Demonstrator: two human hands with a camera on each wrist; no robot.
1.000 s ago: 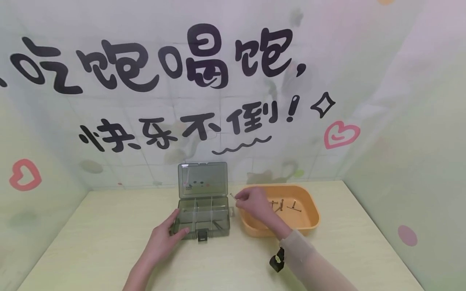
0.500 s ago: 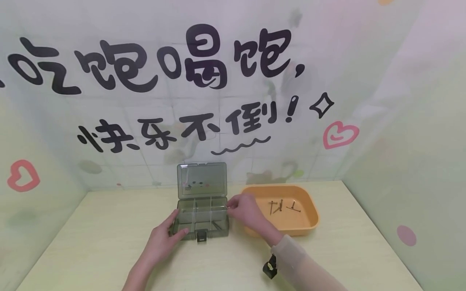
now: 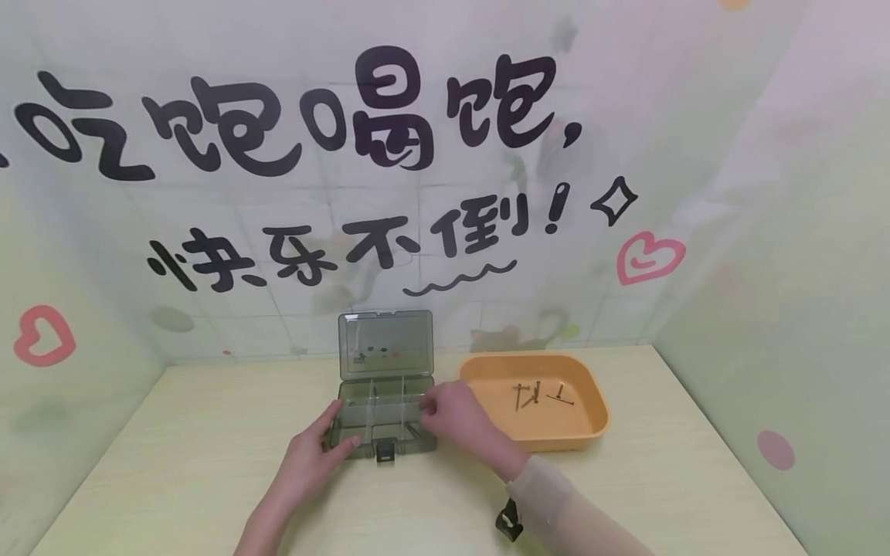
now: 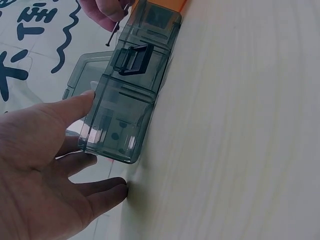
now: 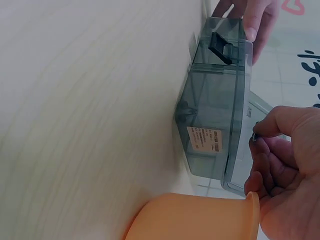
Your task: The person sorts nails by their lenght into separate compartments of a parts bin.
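A smoky-grey transparent compartment box [image 3: 387,413] stands with its lid [image 3: 386,347] raised at the back. My left hand [image 3: 312,455] holds its front left corner, thumb over the front rim and fingers along the left side. Above the right compartments, my right hand [image 3: 452,417] pinches a thin, dark screw [image 4: 112,38] with a small flat head. The left wrist view shows its head end pointing down; its thread is too small to make out. Dark slender pieces [image 3: 413,431] lie in the front right compartment. Several brown screws [image 3: 535,392] lie in the orange tray [image 3: 591,428].
The orange tray is just right of the box, close under my right forearm. A black latch [image 3: 385,450] hangs on the box's front. The pale wooden table [image 3: 208,463] meets a printed wall [image 3: 445,324] behind. My right sleeve carries a black wrist mount [image 3: 510,519].
My right hand has moved left, with the pinched screw, from the tray's left edge to over the box's right compartments. The left hand has stayed on the box.
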